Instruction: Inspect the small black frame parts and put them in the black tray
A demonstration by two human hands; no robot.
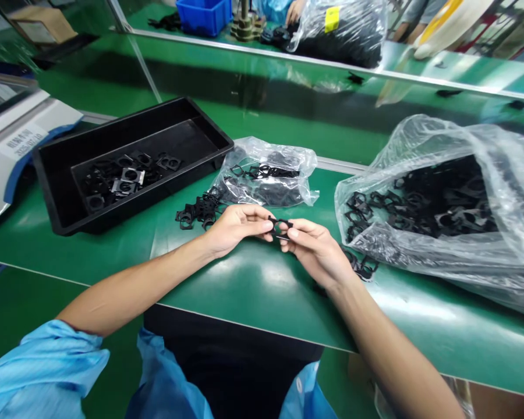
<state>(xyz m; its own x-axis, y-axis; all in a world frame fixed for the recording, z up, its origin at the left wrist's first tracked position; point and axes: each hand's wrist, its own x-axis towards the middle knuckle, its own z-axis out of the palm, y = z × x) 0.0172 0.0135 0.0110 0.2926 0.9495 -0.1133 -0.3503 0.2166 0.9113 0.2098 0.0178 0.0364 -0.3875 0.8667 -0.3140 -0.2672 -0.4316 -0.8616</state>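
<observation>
My left hand [236, 226] and my right hand [315, 247] meet over the green table, both pinching one small black plastic frame part [280, 225] between their fingertips. A loose pile of the same black parts [197, 210] lies just left of my left hand. By my right wrist a few more parts [363, 267] spill from a large clear bag of black parts [441, 203]. A smaller clear bag [268, 174] with parts lies behind my hands.
A black tray [52, 174] at the left holds several black parts. A white machine [9, 139] stands at the far left. Across the back, a blue bin [203, 14], another filled bag [344, 29] and someone else's hand [293, 11] show.
</observation>
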